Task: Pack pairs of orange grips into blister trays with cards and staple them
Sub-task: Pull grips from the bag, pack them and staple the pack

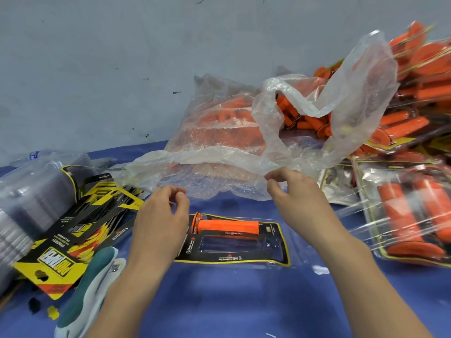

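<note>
1. Blister tray with its card (234,258) flat on the blue tabletop (219,301), straight ahead and close in, long side across: set where both hands reach it equally.
2. One orange grip (228,226) lying in the far slot, flanged end to the left. Near slot bare, so by judgement only half the pair packed and stapling not yet due.
3. Left hand (161,215) over the tray's left end, fingers loosely curled, thumb close to forefinger, nothing held.
4. Right hand (292,198) lifted beyond the tray's right half, fingers half-curled with a small gap to the thumb, holding nothing. Fingertips right at the hem of the plastic bag (244,142); touching the film or just short of it, impossible to tell.
5. Bag directly behind the tray, crumpled, full of loose orange grips, mouth gaping up and to the right: probably the source for the second grip, hence the reach that way.
6. Printed cards (73,228) fanned at the left, clear trays (22,203) stacked beyond them, finished packs (410,215) heaped at the right: supplies on one side, output on the other.
7. Green-and-white tool (97,284) beside the left forearm, possibly the stapler, parked within reach for the last step.
</note>
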A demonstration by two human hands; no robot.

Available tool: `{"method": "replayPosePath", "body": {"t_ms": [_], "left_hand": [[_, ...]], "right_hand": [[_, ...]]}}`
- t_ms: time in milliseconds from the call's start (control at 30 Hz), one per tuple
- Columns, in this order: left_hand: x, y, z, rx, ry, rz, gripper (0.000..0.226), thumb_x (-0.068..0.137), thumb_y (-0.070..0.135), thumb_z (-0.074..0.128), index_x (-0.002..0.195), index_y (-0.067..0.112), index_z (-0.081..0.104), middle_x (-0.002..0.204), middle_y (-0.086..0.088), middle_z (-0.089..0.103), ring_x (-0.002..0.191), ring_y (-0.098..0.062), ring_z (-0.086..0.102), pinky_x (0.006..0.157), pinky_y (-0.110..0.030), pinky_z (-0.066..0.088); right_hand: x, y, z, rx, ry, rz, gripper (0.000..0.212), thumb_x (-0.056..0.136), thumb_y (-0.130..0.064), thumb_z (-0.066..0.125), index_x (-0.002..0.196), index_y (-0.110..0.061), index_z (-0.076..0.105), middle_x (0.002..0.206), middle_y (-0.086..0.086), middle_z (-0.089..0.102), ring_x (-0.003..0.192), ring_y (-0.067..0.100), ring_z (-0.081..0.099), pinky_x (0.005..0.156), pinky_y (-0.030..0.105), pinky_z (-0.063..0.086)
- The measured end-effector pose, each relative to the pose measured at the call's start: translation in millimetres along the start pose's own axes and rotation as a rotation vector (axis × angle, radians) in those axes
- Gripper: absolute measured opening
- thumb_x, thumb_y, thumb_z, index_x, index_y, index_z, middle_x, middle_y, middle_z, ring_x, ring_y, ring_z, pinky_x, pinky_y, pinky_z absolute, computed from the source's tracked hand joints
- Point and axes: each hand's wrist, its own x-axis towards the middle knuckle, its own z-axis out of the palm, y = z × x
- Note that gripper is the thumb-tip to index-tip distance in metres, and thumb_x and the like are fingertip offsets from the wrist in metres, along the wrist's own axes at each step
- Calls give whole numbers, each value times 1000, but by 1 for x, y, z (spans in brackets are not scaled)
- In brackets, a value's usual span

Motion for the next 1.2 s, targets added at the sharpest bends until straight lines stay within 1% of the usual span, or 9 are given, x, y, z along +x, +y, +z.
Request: {"method": "replayPosePath", "body": {"t_ms": [200,333,533,700,833,900,1000,1067,1200], "left_hand": [[4,28,10,-115,-47,33,15,97,23,50,93,29,64,85,17,65,80,6,58,64,-13,39],[11,75,43,-288,-224,137,14,97,20,53,95,27,65,85,16,68,79,4,59,67,-10,42],[57,160,136,-310,-448,285,15,96,24,52,106,24,63,87,15,63,76,5,58,63,-8,41],[110,205,222,-99,-620,270,32,96,26,44,124,19,57,117,4,62,104,-15,58,86,-30,46],[129,225,271,-260,-835,248,30,98,27,52,125,13,52,119,-6,63,100,-16,62,92,-33,50],[131,225,283,-279,-910,323,37,98,30,56,129,12,49,123,-8,62,108,-18,60,96,-35,49],[128,211,289,-55,-971,407,43,102,32,47,141,12,42,131,-3,55,120,-20,51,97,-16,39],[126,196,288,208,-959,461,47,103,32,40,146,12,38,146,-7,46,134,-27,42,108,-26,30],[118,184,284,351,-924,503,23,100,13,46,117,3,58,112,-10,54,102,-24,51,77,-20,31]], "right_hand": [[11,10,-14,134,68,29,26,96,-27,48,118,-25,62,116,-5,64,110,17,55,95,38,44],[24,14,-34,673,160,263,19,94,-26,53,110,-32,59,103,-16,63,91,-4,59,77,22,45],[34,31,-55,1363,187,607,8,97,-26,51,93,-24,58,112,2,64,101,18,60,86,32,46],[47,53,-69,1530,219,706,12,97,-25,50,98,-20,60,121,6,61,108,20,59,89,32,47],[58,69,-73,1629,255,754,26,97,-23,50,118,-11,59,127,9,58,108,19,58,91,32,46],[63,75,-77,1623,282,759,18,96,-21,51,108,-11,60,127,10,59,108,18,59,95,33,46],[67,78,-84,1593,312,782,11,97,-20,51,93,-15,60,122,15,61,103,20,61,91,32,47],[66,75,-87,1567,308,786,14,97,-18,49,87,-15,59,114,16,64,105,23,63,90,34,48],[63,57,-87,1485,289,760,15,99,-13,45,88,-15,56,97,13,58,97,24,60,91,34,47]]}}
